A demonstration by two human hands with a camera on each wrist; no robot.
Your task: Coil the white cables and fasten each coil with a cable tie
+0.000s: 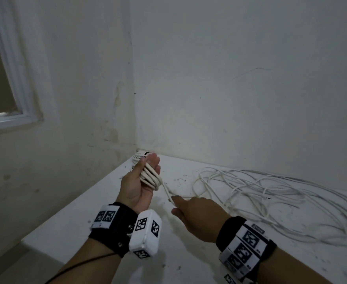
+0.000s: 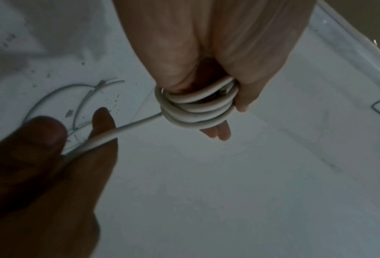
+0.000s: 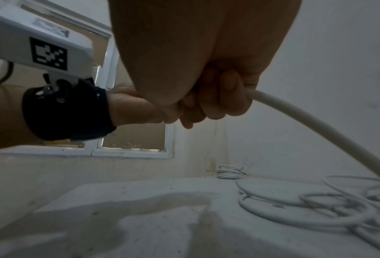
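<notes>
Over the worktop [image 1: 111,210], my left hand [image 1: 139,181] grips the half-wound coil [image 1: 151,176] of white cable [image 1: 270,193]; my right hand [image 1: 197,212] pinches the feeding strand. It looks light, springy, fairly stiff; best held near the coil.

A white table [image 1: 111,201] fills the lower part of the head view, its top speckled with small dark flecks and pushed into the corner where two white walls [image 1: 230,78] meet. Up that corner, just above the table, runs a yellowish stain [image 1: 117,99] (blotchy, fading toward the top). A white-framed window [image 1: 15,83] sits in the wall to the left of the table, higher than the tabletop, its pane brownish and dim.
</notes>
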